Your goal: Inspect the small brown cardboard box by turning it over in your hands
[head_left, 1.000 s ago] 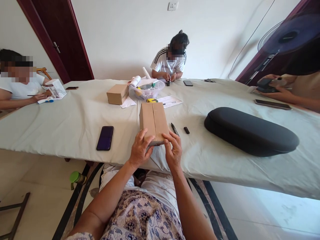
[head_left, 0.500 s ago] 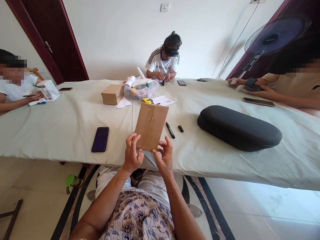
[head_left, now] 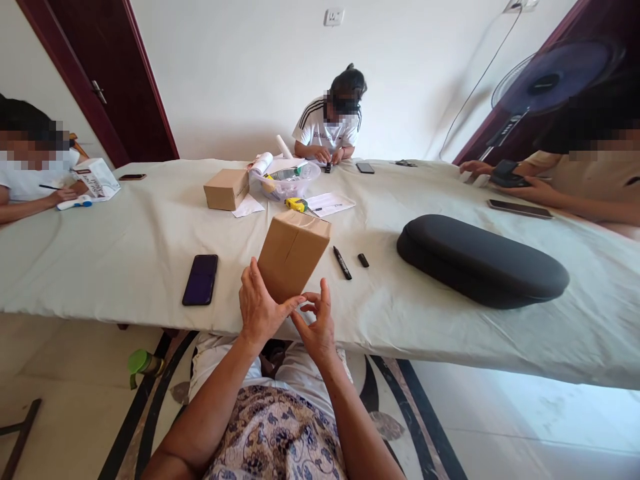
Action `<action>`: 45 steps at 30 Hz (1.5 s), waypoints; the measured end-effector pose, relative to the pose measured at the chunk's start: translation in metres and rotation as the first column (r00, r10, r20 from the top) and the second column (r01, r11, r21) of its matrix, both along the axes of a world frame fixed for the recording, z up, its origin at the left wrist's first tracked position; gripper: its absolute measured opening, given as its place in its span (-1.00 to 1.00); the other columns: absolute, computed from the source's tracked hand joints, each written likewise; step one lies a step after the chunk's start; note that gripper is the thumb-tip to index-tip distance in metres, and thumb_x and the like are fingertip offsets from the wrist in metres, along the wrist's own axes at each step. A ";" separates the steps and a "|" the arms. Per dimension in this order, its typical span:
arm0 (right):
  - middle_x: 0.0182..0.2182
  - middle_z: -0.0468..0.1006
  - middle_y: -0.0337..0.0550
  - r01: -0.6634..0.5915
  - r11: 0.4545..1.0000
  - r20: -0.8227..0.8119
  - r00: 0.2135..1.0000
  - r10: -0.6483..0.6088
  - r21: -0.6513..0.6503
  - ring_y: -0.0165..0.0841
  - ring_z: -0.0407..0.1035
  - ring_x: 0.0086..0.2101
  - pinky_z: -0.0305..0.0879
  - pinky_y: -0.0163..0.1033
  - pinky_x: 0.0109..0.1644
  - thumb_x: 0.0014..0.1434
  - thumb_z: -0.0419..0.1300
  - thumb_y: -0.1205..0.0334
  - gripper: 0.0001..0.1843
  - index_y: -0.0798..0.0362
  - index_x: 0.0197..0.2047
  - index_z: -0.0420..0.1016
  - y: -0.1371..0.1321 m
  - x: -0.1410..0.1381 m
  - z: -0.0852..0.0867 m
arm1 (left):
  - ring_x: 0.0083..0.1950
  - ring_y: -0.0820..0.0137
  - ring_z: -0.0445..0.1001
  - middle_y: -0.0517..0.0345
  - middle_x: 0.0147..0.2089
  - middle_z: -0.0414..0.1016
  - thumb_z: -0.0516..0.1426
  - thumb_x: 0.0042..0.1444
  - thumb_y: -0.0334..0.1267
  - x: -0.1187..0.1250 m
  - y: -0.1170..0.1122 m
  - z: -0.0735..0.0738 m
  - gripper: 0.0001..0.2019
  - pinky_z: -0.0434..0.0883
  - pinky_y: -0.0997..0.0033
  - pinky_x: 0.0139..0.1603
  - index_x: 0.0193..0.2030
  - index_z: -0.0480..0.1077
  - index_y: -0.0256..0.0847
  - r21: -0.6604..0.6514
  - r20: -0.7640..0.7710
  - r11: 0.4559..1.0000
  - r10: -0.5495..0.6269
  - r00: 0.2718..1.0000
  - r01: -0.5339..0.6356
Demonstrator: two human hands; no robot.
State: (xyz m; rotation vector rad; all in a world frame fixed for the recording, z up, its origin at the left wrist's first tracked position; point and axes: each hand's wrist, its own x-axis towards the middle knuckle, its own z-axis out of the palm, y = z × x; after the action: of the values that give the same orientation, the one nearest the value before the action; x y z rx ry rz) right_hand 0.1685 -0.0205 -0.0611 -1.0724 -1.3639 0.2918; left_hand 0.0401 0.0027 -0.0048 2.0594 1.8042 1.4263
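Observation:
A small brown cardboard box (head_left: 294, 253) is tilted in front of me above the near edge of the table, one broad face and its top end showing. My left hand (head_left: 260, 310) is closed on its lower left part, fingers along the side and thumb across the bottom edge. Close by the lower right corner is my right hand (head_left: 316, 327), thumb and bent fingers drawn together, index finger pointing up. What lies between those fingertips is hidden. To the right of the box lie an uncapped black marker (head_left: 343, 263) and its cap (head_left: 363, 260).
A dark phone (head_left: 200, 280) lies left, a long black case (head_left: 483, 261) right. Farther back are another cardboard box (head_left: 227, 189), a plastic basket (head_left: 313, 175) of items, a yellow tape measure (head_left: 296, 205) and paper (head_left: 333, 203). Three other people sit around the cloth-covered table (head_left: 125, 260).
The box has turned, so its top end and more depth show. My left hand has moved up its side with the thumb across the bottom; my right hand has shifted slightly left and down.

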 end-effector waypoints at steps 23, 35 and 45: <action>0.08 0.45 0.05 0.073 0.995 -0.127 0.989 -0.080 -0.063 -0.18 0.45 -0.05 0.44 0.02 0.00 0.34 -0.06 -0.25 -0.40 -0.03 0.22 0.34 0.018 0.019 0.066 | 0.25 0.13 0.39 -0.25 0.21 0.36 0.00 0.28 0.11 -0.017 0.004 -0.041 -0.44 0.39 0.05 0.18 0.26 0.15 -0.25 -0.055 0.340 0.977 -0.177 0.924 0.208; 0.17 0.36 -0.06 0.117 0.991 0.034 0.992 -0.119 0.062 -0.17 0.27 0.20 0.20 0.09 0.31 0.39 -0.01 -0.02 -0.64 -0.10 0.08 0.48 0.019 0.010 0.095 | 0.21 0.20 0.42 -0.18 0.22 0.39 -0.12 0.34 0.16 -0.016 0.015 0.003 -0.43 0.38 0.16 0.19 0.26 0.22 -0.21 0.069 0.449 0.958 -0.280 0.849 0.280; 0.15 0.39 -0.05 0.108 0.993 -0.036 0.994 -0.106 0.052 -0.16 0.26 0.20 0.18 0.11 0.30 0.39 -0.04 -0.04 -0.62 -0.07 0.03 0.48 0.023 0.020 0.090 | 0.20 0.21 0.43 -0.06 0.16 0.48 -0.06 0.29 0.21 -0.009 0.042 0.020 -0.43 0.34 0.18 0.25 0.19 0.36 -0.18 0.140 0.540 0.919 -0.382 0.750 0.367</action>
State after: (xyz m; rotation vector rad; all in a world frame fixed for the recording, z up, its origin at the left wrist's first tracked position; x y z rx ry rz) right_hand 0.1888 0.0023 0.0284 -1.0872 -1.2734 0.1917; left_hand 0.0311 0.0446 0.0149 1.6261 1.0701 1.6844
